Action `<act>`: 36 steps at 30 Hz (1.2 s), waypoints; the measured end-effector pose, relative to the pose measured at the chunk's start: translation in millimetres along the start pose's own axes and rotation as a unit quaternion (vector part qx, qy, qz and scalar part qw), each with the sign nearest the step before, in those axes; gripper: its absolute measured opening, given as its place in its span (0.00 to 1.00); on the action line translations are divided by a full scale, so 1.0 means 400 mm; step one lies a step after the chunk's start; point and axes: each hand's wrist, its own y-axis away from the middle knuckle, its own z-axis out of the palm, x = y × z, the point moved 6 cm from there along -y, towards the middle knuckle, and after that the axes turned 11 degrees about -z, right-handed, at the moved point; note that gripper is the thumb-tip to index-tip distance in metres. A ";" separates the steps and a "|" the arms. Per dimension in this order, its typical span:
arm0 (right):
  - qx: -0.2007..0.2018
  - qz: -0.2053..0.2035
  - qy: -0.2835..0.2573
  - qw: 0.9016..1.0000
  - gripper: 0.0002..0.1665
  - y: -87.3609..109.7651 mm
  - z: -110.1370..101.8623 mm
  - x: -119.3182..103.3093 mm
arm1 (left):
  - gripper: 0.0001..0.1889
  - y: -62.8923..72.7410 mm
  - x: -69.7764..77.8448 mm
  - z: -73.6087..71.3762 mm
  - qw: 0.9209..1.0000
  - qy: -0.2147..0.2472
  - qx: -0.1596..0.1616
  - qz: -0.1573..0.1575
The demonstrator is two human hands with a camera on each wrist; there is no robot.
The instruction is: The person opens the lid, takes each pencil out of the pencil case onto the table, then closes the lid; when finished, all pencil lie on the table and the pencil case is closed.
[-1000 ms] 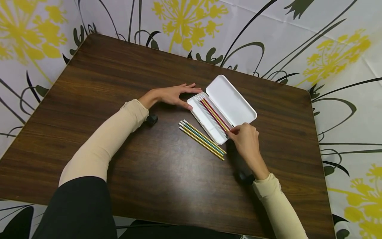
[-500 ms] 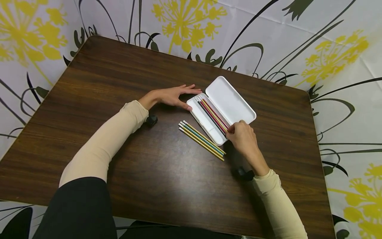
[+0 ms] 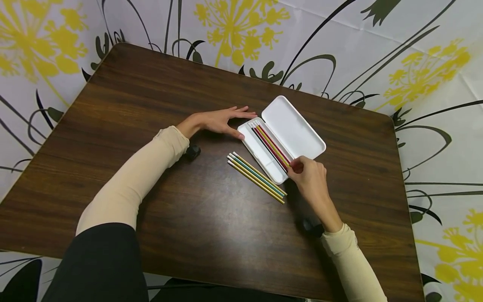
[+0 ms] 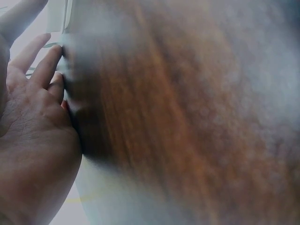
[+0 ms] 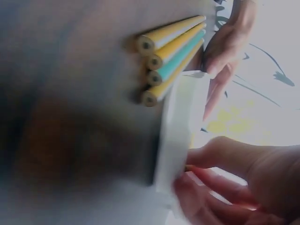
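A white pencil case (image 3: 268,167) lies on the table with its lid (image 3: 293,128) swung back. Several pencils (image 3: 268,142) in red, gold and black lie side by side in it. My left hand (image 3: 219,121) has its fingers stretched out at the case's far left end, with the thumb touching the corner. At the near right end, my right hand (image 3: 311,176) pinches the end of a pencil between thumb and finger; a small tip of it (image 5: 188,167) shows in the right wrist view. Gold and teal pencils (image 3: 256,178) lie beside the case on the table.
The brown wooden table (image 3: 158,92) reaches around the case on all sides. A patterned cloth (image 3: 320,33) hangs behind its back edge. Dark wrist cameras sit under both wrists.
The right hand has shifted slightly at the case's near end. The leftmost pencils in the case looked silvery a second ago and now look black and red. The left hand stays in place.
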 end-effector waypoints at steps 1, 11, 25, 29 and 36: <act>0.014 0.001 -0.013 1.000 0.03 0.004 -0.003 0.004 | 0.43 -0.002 -0.002 0.000 1.000 -0.002 0.000 -0.002; 0.142 0.086 -0.192 0.967 0.08 0.052 -0.015 0.065 | 0.44 -0.003 -0.008 0.000 1.000 -0.010 -0.002 -0.012; 0.121 0.077 -0.311 0.940 0.07 0.149 -0.074 -0.032 | 0.44 -0.006 -0.009 -0.006 1.000 0.000 -0.011 -0.029; 0.094 0.068 -0.323 0.939 0.07 0.177 -0.068 -0.050 | 0.44 -0.007 -0.007 -0.009 1.000 -0.001 -0.008 -0.028; 0.067 0.054 -0.352 0.932 0.06 0.203 -0.045 -0.064 | 0.44 -0.007 -0.014 -0.004 1.000 -0.001 -0.010 -0.027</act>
